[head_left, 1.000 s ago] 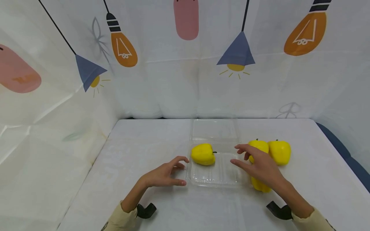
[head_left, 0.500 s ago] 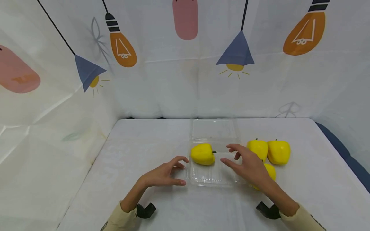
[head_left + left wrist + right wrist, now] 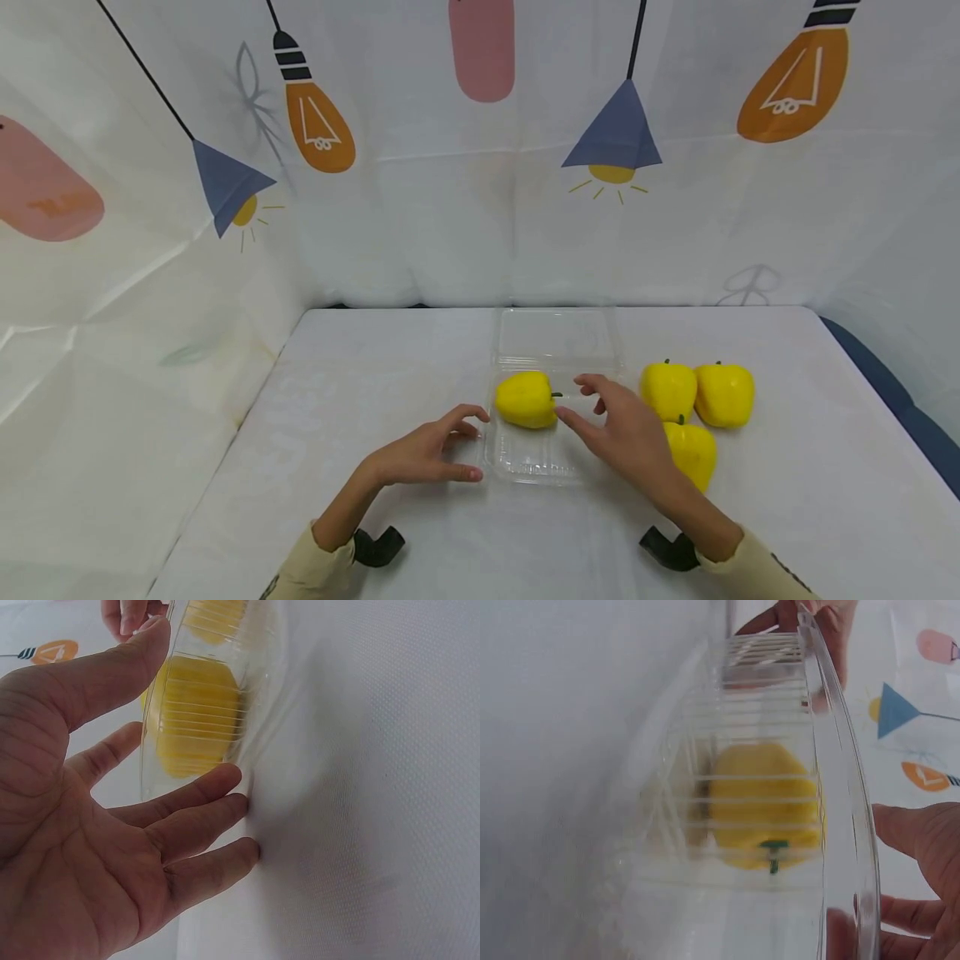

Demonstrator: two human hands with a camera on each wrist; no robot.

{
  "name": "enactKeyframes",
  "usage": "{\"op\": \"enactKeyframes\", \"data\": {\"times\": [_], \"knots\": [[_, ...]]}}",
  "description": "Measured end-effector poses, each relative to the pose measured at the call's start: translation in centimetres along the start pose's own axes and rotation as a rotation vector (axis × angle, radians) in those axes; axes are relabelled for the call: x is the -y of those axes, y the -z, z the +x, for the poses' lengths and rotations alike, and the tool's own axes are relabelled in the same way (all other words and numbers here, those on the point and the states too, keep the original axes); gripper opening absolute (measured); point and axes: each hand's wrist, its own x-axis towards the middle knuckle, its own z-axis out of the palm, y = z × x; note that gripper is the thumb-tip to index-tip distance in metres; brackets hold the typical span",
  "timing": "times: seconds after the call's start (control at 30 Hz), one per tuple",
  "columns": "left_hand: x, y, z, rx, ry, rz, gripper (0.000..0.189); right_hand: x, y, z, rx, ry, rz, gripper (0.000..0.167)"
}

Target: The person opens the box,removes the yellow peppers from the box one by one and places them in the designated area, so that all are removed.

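A yellow bell pepper [image 3: 525, 400] lies on its side in the left part of a clear plastic clamshell box [image 3: 525, 460], its stem pointing right. At the box's left wall is my left hand [image 3: 427, 452], fingers spread and relaxed, holding nothing. In the left wrist view the left hand's fingertips [image 3: 225, 776] are right by the clear wall. My right hand [image 3: 633, 437] hangs over the box's right half, thumb and fingers apart with nothing between them, the thumb tip close to the stem. Through the ribbed wall the right wrist view shows the pepper [image 3: 761, 799].
Beside the box on the right, several more yellow bell peppers [image 3: 724, 397] stand close together on the white table [image 3: 375, 358]. The raised lid [image 3: 557, 333] extends behind the box. A white curtain with lamp prints [image 3: 450, 225] surrounds the table's back and left.
My right hand has moved left from beside the loose peppers to over the box, uncovering the front one. The left hand and the pepper in the box have stayed put.
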Motion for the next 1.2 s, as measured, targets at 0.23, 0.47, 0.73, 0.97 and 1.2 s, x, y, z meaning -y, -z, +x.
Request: {"op": "enactKeyframes", "data": {"times": [0.23, 0.47, 0.73, 0.97, 1.2], "knots": [[0.0, 0.0, 0.1, -0.001, 0.0, 0.0, 0.07, 0.9, -0.6, 0.1, 0.011, -0.043, -0.025, 0.053], [0.0, -0.1, 0.1, 0.0, -0.012, 0.007, 0.07, 1.8, -1.3, 0.1, 0.063, -0.071, -0.032, 0.061], [0.0, -0.1, 0.1, -0.003, -0.026, 0.027, 0.072, 2.2, -2.4, 0.2, 0.106, -0.066, -0.023, 0.061], [0.2, -0.1, 0.2, -0.007, -0.031, 0.027, 0.071, 2.7, -2.9, 0.4, 0.09, -0.068, -0.017, 0.054], [0.3, -0.1, 0.1, -0.011, -0.031, 0.032, 0.071, 3.0, -3.3, 0.5, 0.101, -0.071, -0.037, 0.05]]}}
